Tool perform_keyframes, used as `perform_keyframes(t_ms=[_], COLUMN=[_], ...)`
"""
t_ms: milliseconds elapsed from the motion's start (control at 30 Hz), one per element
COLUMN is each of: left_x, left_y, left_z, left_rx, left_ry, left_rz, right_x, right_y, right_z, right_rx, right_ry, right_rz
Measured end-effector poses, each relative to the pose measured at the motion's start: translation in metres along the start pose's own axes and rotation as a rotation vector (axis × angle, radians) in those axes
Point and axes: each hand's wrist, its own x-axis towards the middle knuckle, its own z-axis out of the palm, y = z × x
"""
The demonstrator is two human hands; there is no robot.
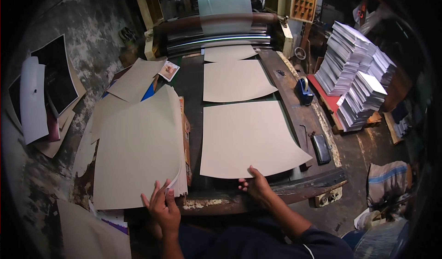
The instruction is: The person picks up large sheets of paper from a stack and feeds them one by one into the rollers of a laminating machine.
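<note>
Left hand (162,208) grip pinched on the paper stack's (138,153) corner, right hand (256,185) grip clamped on the nearest sheet (248,137) beside that stack, both on the bench (301,116)

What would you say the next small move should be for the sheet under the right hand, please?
Probably push the nearest sheet forward: the right hand grips its near edge, two sheets lie ahead toward the rollers, and the left hand lifts another off the stack.
</note>
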Motion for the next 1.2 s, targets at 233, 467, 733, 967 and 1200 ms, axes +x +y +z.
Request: perform_keyframes(t_ms=[233, 467, 733, 967, 1200], left_x=[0.003, -0.017, -0.018, -0.024, -0.019], left_y=[-0.012, -0.006, -0.02, 0.009, 0.022], left_z=[0.007, -0.02, -0.047, -0.061, -0.058], left_rx=[-0.029, -0.045, -0.506, -0.3, -0.192], left_ry=[0.159, 0.174, 0.109, 0.012, -0.356], left_rz=[-0.063, 0.035, -0.259, 0.109, 0.583], right_x=[0.054, 0.006, -0.018, -0.082, -0.107], right_y=[-0.002, 0.009, -0.01, -0.032, -0.032], right_z=[-0.009, 0.028, 0.045, 0.059, 0.044], right_rx=[0.077, -0.015, -0.106, -0.112, -0.216], right_ry=[0.043, -0.034, -0.239, -0.48, -0.401], right_rz=[-0.108, 0.08, -0.004, -0.086, -0.159])
